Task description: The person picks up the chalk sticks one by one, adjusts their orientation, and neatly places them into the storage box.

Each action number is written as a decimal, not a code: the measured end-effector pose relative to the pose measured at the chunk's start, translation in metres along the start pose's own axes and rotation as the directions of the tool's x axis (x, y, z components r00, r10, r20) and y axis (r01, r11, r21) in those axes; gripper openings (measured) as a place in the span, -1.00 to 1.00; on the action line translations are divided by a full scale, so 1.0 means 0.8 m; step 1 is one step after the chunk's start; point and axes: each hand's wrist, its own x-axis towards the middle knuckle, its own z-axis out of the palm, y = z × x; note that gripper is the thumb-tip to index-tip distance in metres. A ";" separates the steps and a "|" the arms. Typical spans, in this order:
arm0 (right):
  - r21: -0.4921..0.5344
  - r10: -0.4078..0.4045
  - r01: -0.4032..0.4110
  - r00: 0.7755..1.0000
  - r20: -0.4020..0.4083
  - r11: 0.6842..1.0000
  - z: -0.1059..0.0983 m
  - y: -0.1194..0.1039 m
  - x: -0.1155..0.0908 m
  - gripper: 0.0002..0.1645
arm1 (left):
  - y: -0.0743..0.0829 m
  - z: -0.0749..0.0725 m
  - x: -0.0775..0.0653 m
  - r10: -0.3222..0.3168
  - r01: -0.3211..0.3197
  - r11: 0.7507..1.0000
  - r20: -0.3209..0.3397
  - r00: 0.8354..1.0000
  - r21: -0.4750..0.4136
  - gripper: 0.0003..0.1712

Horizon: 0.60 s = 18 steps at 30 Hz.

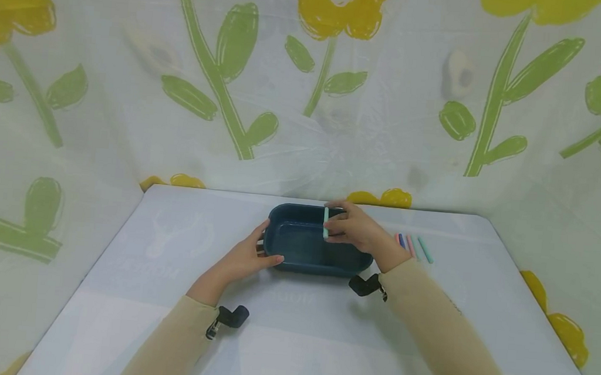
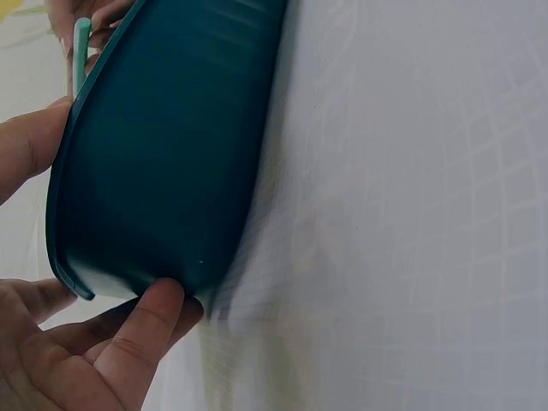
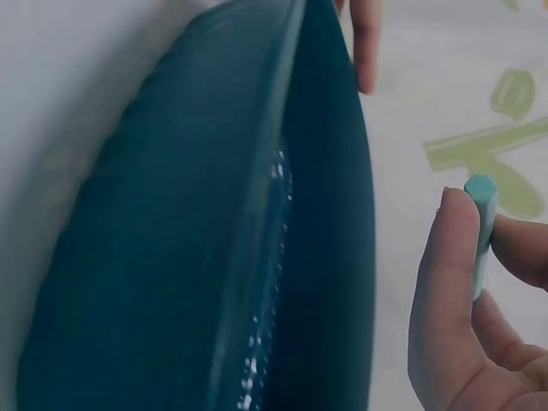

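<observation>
A dark teal rectangular dish (image 1: 295, 243) with rounded corners sits toward the back of the table. My left hand (image 1: 242, 258) holds its left end, thumb on the near rim and fingers along the outer wall; in the left wrist view those fingers (image 2: 141, 342) touch the dish wall (image 2: 171, 154). Over the right half of the dish, my right hand (image 1: 358, 230) pinches a mint-green chalk stick (image 1: 326, 223). The right wrist view shows this chalk stick (image 3: 482, 227) between thumb and fingers, above the dish's rim level. Inside the dish, the visible floor is bare.
Right of the dish, several coloured sticks lie side by side on the white table (image 1: 288, 339), among them a blue stick (image 1: 401, 241) and a green stick (image 1: 425, 250). The right forearm passes close to them. A flower-printed sheet (image 1: 390, 130) hangs behind the table.
</observation>
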 end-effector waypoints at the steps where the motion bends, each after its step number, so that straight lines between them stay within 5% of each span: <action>1: -0.002 0.004 -0.004 1.000 0.003 1.000 0.003 0.001 0.002 -0.23 | 0.000 0.000 0.000 0.000 0.000 1.000 0.000 1.000 0.000 0.22; 18: -0.036 0.051 -0.051 0.999 -0.009 0.998 0.041 0.026 0.034 -0.26 | 0.001 0.001 -0.004 -0.013 0.013 1.000 0.008 1.000 -0.001 0.21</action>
